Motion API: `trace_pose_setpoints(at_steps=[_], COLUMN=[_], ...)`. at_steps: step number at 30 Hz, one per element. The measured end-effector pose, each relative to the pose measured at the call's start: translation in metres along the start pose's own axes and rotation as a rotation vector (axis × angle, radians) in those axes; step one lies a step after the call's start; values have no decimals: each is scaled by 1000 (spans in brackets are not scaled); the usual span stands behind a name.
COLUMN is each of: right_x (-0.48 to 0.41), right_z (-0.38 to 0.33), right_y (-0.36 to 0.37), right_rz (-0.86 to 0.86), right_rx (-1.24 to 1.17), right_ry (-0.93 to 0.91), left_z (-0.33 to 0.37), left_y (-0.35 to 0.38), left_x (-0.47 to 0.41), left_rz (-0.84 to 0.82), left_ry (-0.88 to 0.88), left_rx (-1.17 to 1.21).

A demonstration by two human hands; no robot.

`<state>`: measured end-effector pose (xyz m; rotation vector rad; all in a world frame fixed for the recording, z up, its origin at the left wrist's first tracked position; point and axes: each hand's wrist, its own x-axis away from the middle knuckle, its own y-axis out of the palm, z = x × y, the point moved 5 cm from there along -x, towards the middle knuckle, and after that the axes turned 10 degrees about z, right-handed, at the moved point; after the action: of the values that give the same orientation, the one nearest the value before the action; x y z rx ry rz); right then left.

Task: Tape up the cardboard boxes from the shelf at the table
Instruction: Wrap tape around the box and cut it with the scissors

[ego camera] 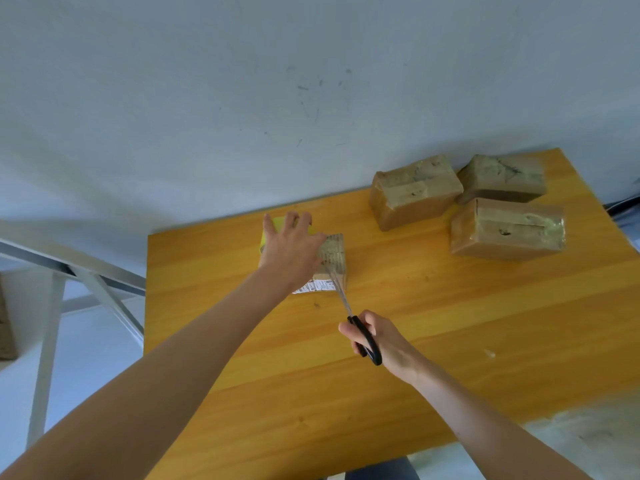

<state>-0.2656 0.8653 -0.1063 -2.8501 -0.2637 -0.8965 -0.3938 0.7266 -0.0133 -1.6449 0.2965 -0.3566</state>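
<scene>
My right hand (379, 336) grips the scissors (357, 326), my left hand (294, 249) lies flat steadying the box (335, 256); I'd cut the tape close

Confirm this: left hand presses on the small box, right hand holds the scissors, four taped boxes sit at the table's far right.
Wrong on the count: the head view shows three taped boxes, not four, at the table's far right. The left hand does press on the small box and the right hand holds the scissors.
</scene>
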Motion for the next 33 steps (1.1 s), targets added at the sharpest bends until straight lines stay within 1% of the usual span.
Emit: trace_pose_setpoints(at_steps=[3, 6, 12, 16, 20, 24, 28, 31, 33], right_x=[-2, -5, -17, -22, -24, -22, -22, -23, -25], right_z=[-11, -20, -40, -42, -39, -40, -38, -40, -42], right_y=[7, 15, 23, 27, 26, 25, 14, 6, 5], right_rz=[-69, -113, -83, -49, 24, 67, 137, 137, 130], right_rx=[-104, -212, -325, -334, -315, -310, -292, -258, -241], right_ry=[-24, 7, 45, 60, 68, 39, 29, 30, 34], left_z=[-1, -2, -4, -4, -3, -6, -19, -29, -34], left_y=[-1, -1, 1, 4, 5, 7, 5, 4, 4], left_x=[0, 1, 3, 5, 5, 7, 11, 15, 17], left_rz=[5, 6, 32, 48, 62, 70, 59, 81, 81], left_ry=[-5, -8, -17, -12, 1, 8, -38, -36, -22], left_rx=[0, -6, 1, -13, -37, -48, 50, 78, 39])
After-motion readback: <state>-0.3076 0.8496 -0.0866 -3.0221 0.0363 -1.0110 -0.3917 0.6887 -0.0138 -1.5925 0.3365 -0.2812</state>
